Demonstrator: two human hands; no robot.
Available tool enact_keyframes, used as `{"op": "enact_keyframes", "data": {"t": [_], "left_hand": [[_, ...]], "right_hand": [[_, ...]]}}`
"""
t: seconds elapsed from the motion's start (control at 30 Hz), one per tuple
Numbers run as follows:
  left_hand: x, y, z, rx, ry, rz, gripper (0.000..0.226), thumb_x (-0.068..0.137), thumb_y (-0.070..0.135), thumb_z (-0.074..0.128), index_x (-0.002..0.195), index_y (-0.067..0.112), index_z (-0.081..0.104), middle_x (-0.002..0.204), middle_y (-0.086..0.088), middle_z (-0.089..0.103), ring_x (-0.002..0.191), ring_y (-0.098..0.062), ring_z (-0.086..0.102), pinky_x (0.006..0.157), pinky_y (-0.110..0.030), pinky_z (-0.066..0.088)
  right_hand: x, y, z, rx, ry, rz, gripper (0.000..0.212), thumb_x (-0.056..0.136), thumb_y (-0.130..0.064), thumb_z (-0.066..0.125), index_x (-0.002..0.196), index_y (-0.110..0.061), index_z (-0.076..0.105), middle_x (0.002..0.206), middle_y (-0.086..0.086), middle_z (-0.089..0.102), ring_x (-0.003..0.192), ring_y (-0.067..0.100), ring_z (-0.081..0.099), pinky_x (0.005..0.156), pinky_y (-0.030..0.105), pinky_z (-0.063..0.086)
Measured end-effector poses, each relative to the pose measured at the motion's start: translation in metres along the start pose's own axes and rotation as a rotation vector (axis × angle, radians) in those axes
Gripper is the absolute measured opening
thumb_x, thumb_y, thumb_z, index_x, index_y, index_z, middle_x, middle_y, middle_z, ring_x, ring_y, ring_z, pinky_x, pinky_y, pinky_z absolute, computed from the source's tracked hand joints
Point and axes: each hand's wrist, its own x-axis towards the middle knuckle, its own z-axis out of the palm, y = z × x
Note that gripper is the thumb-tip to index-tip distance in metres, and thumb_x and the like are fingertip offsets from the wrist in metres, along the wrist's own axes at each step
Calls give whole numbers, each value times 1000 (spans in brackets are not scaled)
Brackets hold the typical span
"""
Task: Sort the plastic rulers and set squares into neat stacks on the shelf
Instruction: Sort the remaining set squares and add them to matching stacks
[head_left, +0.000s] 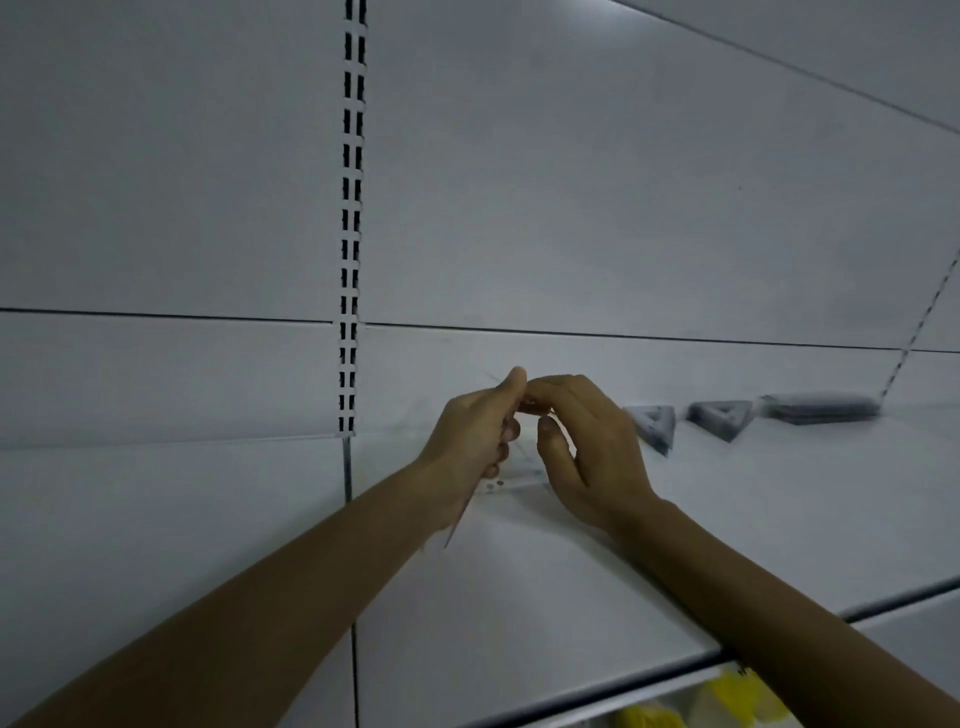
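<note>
Both hands meet over the middle of the white shelf (519, 597). My left hand (475, 436) grips a clear plastic set square (519, 475) held on edge, its lower tip poking down below the wrist. My right hand (587, 447) pinches the same clear piece from the right, fingertips touching the left thumb. Further right on the shelf lie two stacks of triangular set squares (655, 425) (721, 417) and a flat stack of rulers (821, 408).
A slotted upright (351, 234) runs down the white back panel to the left of my hands. The shelf's front edge (675, 662) slants across the lower right, with yellow items (737, 696) on the level below.
</note>
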Motion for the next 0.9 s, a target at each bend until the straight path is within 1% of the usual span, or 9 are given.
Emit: {"op": "enact_keyframes", "data": {"t": [0.07,0.17,0.33,0.47,0.6,0.67,0.73,0.77,0.9], "left_hand": [[-1,1,0,11,-12,62,36,94,46,44,81,21,66,56,4,38,48,-9,30,47,-21,27],[-1,1,-1,49,-36,94,34,96,41,43,93,17,68,55,4,38,48,-8,30,45,-19,27],[-3,3,0,95,-62,65,27,95,23,42,88,14,66,57,1,41,47,-10,31,46,-22,28],[-7,3,2,236,-72,115,27,94,20,44,93,9,68,52,4,40,43,-6,31,40,-17,26],[-14,-3,8,361,50,142,47,96,44,38,90,11,70,58,-5,44,42,-2,39,43,-16,33],[-14,-1,11,422,151,147,55,94,53,34,86,14,72,71,-18,55,62,-16,58,60,-31,49],[-13,1,14,444,243,135,54,93,54,35,86,15,72,95,-13,64,101,-35,57,91,-48,47],[-11,1,15,460,273,148,50,93,52,38,87,15,71,101,-4,64,108,-34,53,93,-47,46],[3,2,29,567,255,181,26,97,31,45,85,22,67,86,14,61,93,-13,60,66,-21,43]], "right_hand": [[-2,1,-1,55,-6,52,34,86,-12,36,113,-13,56,104,-2,64,95,7,58,82,23,47],[-2,-2,-3,239,48,165,32,91,-18,32,120,-21,46,110,-12,58,96,1,60,81,17,49],[6,2,-5,338,71,431,21,93,-34,46,112,-27,51,101,-18,62,88,1,63,70,14,51],[11,12,-17,570,-67,617,12,91,-12,59,100,-10,67,76,2,69,62,8,63,58,18,50],[14,22,-35,571,-198,643,19,92,-9,56,108,-6,66,76,4,68,58,1,60,55,10,45],[15,36,-49,533,-164,693,24,95,-7,49,114,-15,60,79,5,69,60,4,60,54,13,46],[12,57,-67,501,-107,755,26,95,-4,42,109,-20,57,83,6,69,64,12,62,56,21,49],[10,69,-77,507,-67,790,24,95,-4,41,103,-18,58,85,8,69,66,16,63,57,25,49],[2,116,-105,578,-106,887,27,100,-13,34,106,-8,60,102,10,70,79,25,69,69,36,54]]}}
